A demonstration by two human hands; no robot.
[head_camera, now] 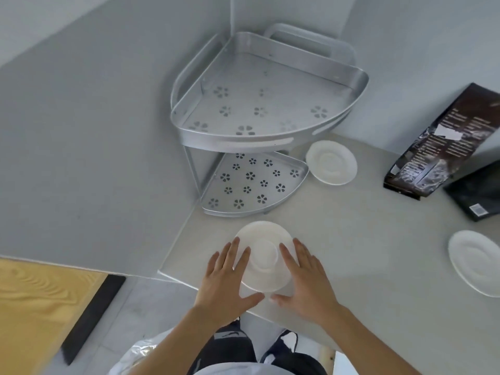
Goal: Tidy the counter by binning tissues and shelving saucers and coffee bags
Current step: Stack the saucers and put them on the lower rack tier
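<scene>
A white saucer (263, 254) sits near the counter's front edge. My left hand (227, 277) grips its left rim and my right hand (305, 277) grips its right rim, thumbs under the near edge. A second white saucer (331, 162) lies on the counter beside the lower tier of the metal corner shelf (270, 136). A third saucer (476, 262) lies at the right edge. A dark coffee bag (438, 147) leans against the right wall, and another black bag (476, 196) lies just in front of it.
The two-tier corner shelf stands in the wall corner; both tiers hold nothing. The counter (365, 239) ends close to my body. A clear plastic bag (138, 353) is on the floor below, beside a wooden panel (40, 307).
</scene>
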